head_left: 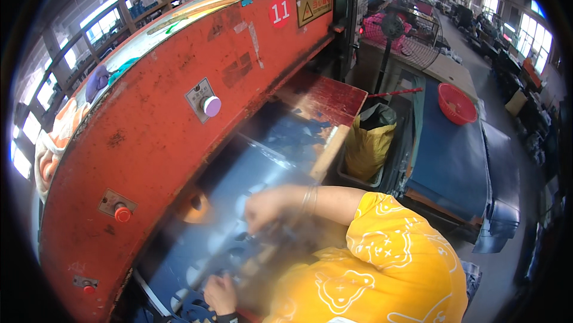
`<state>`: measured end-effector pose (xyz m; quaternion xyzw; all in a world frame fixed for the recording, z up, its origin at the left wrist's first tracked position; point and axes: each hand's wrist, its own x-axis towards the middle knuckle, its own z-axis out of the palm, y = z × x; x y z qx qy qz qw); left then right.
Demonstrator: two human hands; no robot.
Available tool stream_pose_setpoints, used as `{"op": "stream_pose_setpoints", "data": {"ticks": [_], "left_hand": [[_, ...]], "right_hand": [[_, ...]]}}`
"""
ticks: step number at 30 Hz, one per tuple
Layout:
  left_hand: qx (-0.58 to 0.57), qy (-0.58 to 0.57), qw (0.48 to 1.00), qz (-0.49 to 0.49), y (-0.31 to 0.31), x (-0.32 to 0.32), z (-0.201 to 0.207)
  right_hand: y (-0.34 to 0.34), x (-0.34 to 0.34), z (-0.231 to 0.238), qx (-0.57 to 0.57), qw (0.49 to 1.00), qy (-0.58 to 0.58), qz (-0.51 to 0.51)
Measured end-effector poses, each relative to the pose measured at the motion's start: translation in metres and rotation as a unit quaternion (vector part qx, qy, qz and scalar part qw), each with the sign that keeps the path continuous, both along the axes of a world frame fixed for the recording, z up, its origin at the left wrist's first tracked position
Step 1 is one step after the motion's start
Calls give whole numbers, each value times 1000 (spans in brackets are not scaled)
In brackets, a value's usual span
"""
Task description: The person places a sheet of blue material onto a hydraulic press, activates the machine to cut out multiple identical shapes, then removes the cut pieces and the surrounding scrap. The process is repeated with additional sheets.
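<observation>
My right hand [264, 209] hangs over the blue sheet material [245, 165] on the press bed, blurred by motion. Its fingers look curled in, and whatever they may hold is hidden. Nearer to me, my left hand [220, 294] is by the bed's front edge with its fingers bent, beside blue cut scraps [194, 311]; I cannot make out what is in it. Several cut-out shapes show in the sheet between the hands. An orange-brown piece with a hole [194, 206], perhaps a cutting die, lies left of my right hand, close to the press beam.
The red press beam [173, 108] spans the left above the bed, carrying a white knob [211, 106] and a red button [123, 213]. Rightward stand a yellow sack [370, 147] in a bin, a table of dark blue sheets [447, 165], a red basket [457, 104] and a fan [392, 25].
</observation>
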<state>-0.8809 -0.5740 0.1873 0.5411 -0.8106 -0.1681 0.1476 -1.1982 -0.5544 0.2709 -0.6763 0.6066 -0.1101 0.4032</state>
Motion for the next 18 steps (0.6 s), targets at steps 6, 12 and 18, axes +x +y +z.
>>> {"op": "stream_pose_setpoints", "data": {"ticks": [6, 12, 18], "left_hand": [[38, 43, 997, -54, 2, 2, 53], [-15, 454, 890, -42, -12, -56, 21], [87, 439, 893, -50, 2, -61, 9]], "right_hand": [[-41, 60, -26, -240, 959, 86, -124], [-25, 125, -44, -242, 947, 145, -154], [-8, 103, -39, -247, 953, -32, -176]]}}
